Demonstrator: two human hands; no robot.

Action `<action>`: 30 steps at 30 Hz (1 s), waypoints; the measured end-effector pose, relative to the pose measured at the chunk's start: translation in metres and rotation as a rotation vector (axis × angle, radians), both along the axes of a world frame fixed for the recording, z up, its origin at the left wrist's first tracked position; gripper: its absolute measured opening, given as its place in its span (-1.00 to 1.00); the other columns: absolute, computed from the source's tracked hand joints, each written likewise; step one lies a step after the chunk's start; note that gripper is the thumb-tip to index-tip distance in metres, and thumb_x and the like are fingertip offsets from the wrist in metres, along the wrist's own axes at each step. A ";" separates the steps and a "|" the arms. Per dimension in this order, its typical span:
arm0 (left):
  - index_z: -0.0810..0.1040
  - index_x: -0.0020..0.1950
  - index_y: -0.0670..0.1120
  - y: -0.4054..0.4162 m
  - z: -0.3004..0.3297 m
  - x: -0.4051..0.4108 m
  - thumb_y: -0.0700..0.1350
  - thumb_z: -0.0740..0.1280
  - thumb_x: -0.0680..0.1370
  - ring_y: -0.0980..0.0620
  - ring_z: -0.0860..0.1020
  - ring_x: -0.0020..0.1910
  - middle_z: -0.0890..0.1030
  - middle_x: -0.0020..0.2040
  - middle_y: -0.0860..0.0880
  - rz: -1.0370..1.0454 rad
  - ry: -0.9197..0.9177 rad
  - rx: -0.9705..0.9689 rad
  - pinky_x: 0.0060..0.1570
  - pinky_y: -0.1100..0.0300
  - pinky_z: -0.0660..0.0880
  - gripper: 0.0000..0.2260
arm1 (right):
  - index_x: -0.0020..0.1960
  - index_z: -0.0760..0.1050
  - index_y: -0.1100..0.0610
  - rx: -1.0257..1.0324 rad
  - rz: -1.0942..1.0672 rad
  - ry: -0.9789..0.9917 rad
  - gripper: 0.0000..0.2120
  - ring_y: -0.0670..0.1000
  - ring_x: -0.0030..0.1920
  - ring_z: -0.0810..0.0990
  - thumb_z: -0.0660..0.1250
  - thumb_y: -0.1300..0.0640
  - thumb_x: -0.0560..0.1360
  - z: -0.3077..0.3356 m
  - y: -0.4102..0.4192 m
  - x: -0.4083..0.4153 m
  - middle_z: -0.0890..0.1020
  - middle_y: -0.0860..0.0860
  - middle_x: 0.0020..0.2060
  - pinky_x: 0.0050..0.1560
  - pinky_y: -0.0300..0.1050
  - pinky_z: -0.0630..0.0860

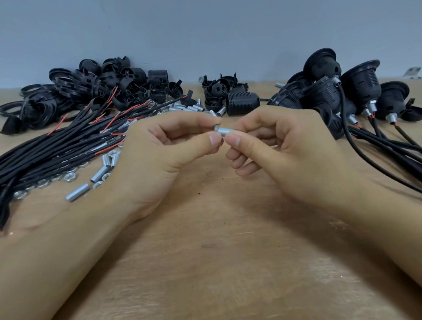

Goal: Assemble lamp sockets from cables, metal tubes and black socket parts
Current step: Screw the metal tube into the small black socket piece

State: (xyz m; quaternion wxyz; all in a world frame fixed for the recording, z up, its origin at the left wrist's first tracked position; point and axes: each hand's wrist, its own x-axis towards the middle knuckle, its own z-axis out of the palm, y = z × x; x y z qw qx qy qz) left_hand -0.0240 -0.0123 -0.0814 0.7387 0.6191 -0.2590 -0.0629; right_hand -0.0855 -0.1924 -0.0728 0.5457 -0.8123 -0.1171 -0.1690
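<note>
Metal tube [224,131], short and silvery, sits in the air above the wooden table [211,258], pinched between both hands at the middle of the view. The right hand [278,141] grips its right end with thumb and forefinger, the other fingers curled beneath; the left hand [164,147] pinches at the tube's left end, where a small nut-like piece seems to sit, though it is too small to tell for sure. My guess is that a nut is being started on the tube. The main risk is a cross-threaded or dropped piece: both grips are fingertip-only on smooth metal, so a slip would send the part down among the loose tubes and nuts [87,177] lying beside the cable bundle [44,155] on the left, where it is easily lost. Finished sockets [344,90] with trailing cables lie close on the right and could snag a forearm. Black socket parts [89,88] are heaped at the back.
</note>
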 end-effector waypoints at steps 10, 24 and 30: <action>0.67 -0.02 -0.26 0.000 0.003 -0.001 -0.21 0.50 0.34 0.03 0.66 -0.27 0.71 -0.19 -0.17 -0.040 0.105 -0.023 -0.20 0.25 0.59 -0.75 | 0.01 0.65 0.23 -0.189 -0.009 -0.198 -0.85 0.00 -0.30 0.67 0.34 0.18 0.58 -0.001 -0.001 0.000 0.65 0.02 -0.31 -0.32 -0.17 0.63; 0.70 -0.02 -0.20 -0.001 0.001 -0.004 -0.16 0.46 0.38 0.00 0.68 -0.26 0.71 -0.21 -0.18 -0.044 0.004 0.036 -0.22 0.25 0.60 -0.78 | -0.08 0.66 0.26 -0.410 -0.066 -0.299 -0.76 -0.06 -0.32 0.65 0.27 0.17 0.60 0.001 -0.006 0.000 0.63 0.00 -0.37 -0.32 -0.05 0.59; 0.73 -0.08 -0.20 -0.001 0.002 -0.001 -0.13 0.48 0.32 0.06 0.67 -0.29 0.71 -0.24 -0.13 -0.099 0.123 -0.025 -0.24 0.30 0.59 -0.77 | -0.24 0.56 0.33 -0.673 -0.155 -0.409 -0.63 0.15 -0.37 0.57 0.22 0.13 0.63 0.003 -0.006 0.003 0.57 0.12 -0.40 -0.34 0.12 0.52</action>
